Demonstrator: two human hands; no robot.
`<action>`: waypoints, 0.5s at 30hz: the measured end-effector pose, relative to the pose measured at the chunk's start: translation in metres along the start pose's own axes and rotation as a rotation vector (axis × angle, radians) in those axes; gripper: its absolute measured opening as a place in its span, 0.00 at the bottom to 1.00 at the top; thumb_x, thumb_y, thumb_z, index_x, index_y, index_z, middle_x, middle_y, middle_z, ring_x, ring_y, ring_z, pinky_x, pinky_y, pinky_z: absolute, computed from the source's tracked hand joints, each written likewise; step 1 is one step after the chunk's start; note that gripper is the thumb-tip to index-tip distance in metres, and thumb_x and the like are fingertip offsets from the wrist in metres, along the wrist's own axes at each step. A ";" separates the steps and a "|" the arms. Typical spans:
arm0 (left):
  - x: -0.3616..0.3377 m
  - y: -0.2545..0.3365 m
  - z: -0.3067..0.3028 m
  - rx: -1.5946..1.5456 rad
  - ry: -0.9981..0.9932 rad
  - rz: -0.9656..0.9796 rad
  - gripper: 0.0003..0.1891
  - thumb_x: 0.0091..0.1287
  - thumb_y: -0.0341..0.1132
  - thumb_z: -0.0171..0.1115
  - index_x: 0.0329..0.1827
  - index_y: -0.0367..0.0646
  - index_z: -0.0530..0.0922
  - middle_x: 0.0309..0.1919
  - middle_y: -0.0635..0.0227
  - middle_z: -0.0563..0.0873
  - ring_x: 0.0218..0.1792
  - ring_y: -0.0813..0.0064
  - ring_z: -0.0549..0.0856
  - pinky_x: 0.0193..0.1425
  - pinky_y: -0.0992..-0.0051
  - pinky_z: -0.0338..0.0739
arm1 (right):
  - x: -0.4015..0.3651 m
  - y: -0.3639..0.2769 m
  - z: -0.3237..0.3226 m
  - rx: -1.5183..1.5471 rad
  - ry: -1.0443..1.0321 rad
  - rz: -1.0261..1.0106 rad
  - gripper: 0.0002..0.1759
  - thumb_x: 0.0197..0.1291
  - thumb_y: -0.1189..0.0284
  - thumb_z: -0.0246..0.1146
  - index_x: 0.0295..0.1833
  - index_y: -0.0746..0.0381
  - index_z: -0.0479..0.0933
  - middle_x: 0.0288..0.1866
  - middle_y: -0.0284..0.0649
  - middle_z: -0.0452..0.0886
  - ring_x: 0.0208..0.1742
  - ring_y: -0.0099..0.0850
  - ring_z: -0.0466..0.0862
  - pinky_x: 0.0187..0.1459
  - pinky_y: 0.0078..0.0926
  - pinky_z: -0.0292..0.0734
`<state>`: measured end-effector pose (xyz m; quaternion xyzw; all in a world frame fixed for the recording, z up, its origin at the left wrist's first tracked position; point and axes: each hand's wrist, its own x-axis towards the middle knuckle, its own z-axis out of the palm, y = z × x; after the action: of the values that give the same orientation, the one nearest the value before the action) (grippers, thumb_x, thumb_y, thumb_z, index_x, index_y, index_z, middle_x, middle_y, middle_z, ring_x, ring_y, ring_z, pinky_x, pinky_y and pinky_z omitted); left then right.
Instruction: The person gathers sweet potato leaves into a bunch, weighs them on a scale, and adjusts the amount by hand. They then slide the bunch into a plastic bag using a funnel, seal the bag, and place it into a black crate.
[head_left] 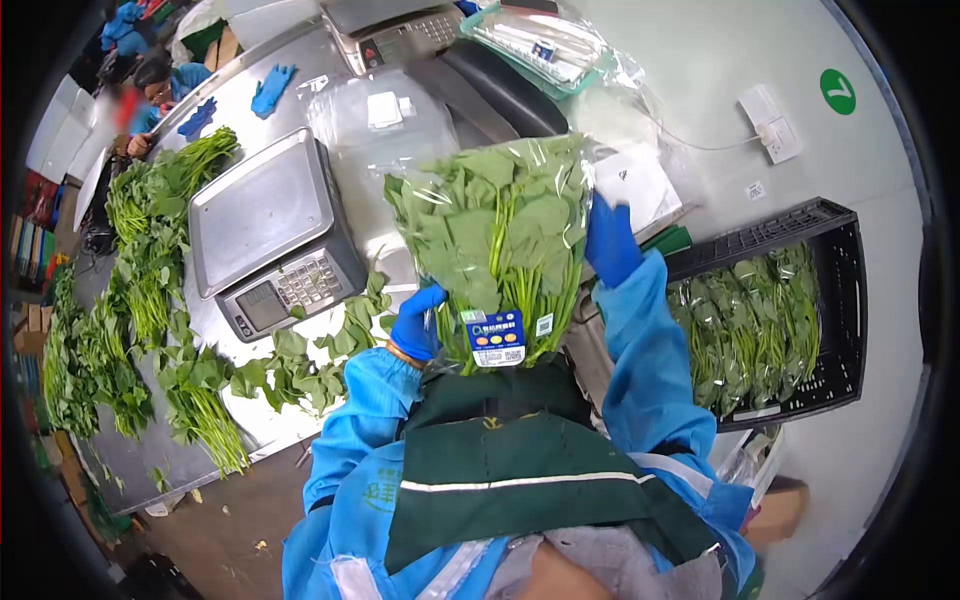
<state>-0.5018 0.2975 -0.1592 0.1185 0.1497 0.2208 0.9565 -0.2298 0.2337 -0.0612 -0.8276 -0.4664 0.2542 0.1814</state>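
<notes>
A clear bag of leafy greens with a blue and white label near its lower edge is held up in front of my body. My left hand, in a blue glove, grips the bag's lower left side. At the bag's upper right edge is my right hand, also gloved in blue, with its fingers closed against the plastic. A digital scale with a bare metal plate stands left of the bag. Loose bunches of greens lie along the table's left side, and loose leaves lie near my left hand.
At the right, a black crate holds several bagged greens. Clear plastic bags, a second scale and a green tray are at the back. Blue gloves lie on the metal table. Another person is at the upper left.
</notes>
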 end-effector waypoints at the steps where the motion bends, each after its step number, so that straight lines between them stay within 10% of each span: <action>1: 0.006 -0.001 -0.005 -0.051 0.024 -0.004 0.25 0.58 0.34 0.53 0.60 0.38 0.66 0.54 0.60 0.75 0.53 0.64 0.76 0.60 0.66 0.68 | -0.010 0.013 0.021 0.300 -0.019 0.038 0.23 0.65 0.65 0.47 0.62 0.64 0.60 0.55 0.40 0.71 0.50 0.30 0.75 0.52 0.27 0.69; 4: 0.016 0.003 -0.001 -0.129 -0.023 -0.049 0.24 0.60 0.36 0.53 0.61 0.39 0.65 0.55 0.60 0.74 0.54 0.64 0.75 0.60 0.65 0.68 | -0.047 0.044 0.079 1.196 -0.048 0.144 0.20 0.60 0.66 0.56 0.56 0.63 0.68 0.48 0.38 0.77 0.46 0.27 0.77 0.49 0.25 0.72; 15: 0.039 -0.005 0.014 0.421 -0.018 0.014 0.27 0.55 0.24 0.59 0.60 0.39 0.65 0.50 0.64 0.77 0.50 0.73 0.77 0.55 0.71 0.72 | -0.073 0.028 0.089 1.415 0.087 0.107 0.24 0.50 0.77 0.62 0.55 0.65 0.69 0.47 0.39 0.78 0.46 0.29 0.77 0.50 0.28 0.71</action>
<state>-0.4613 0.3089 -0.1568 0.3185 0.1832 0.1902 0.9104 -0.2951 0.1621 -0.1293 -0.5425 -0.1406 0.4714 0.6810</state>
